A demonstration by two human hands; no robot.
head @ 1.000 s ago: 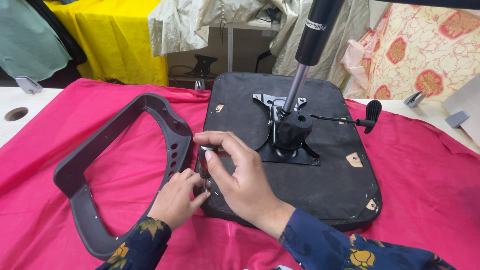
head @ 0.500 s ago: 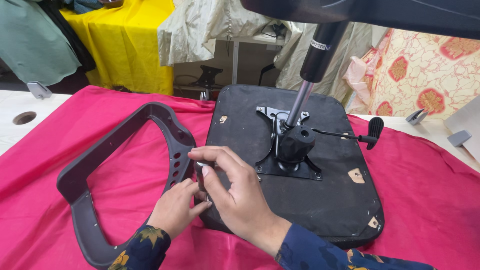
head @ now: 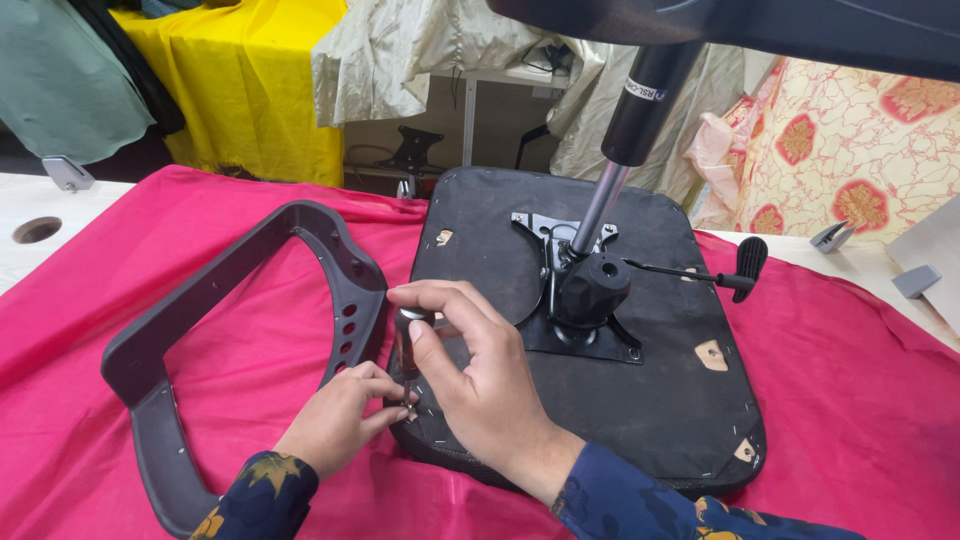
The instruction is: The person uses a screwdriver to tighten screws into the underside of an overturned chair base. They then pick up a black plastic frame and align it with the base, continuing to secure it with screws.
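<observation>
Gripping a short black screwdriver [head: 405, 340], your right hand [head: 480, 385] works at the left edge of the upturned office-chair seat [head: 660, 400] on the red-draped table [head: 850, 400]; your left hand [head: 345, 420] pinches its tip beside the grey armrest frame [head: 215, 290].

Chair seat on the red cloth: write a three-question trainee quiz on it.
1. True or false: the seat lies underside up.
2. Which hand grips the dark tool? A left B right
3. What lies left of the seat?

Key: 1 true. 2 B: the right hand holds it at the seat's edge, with the left hand beside its tip. 3 the armrest.
</observation>
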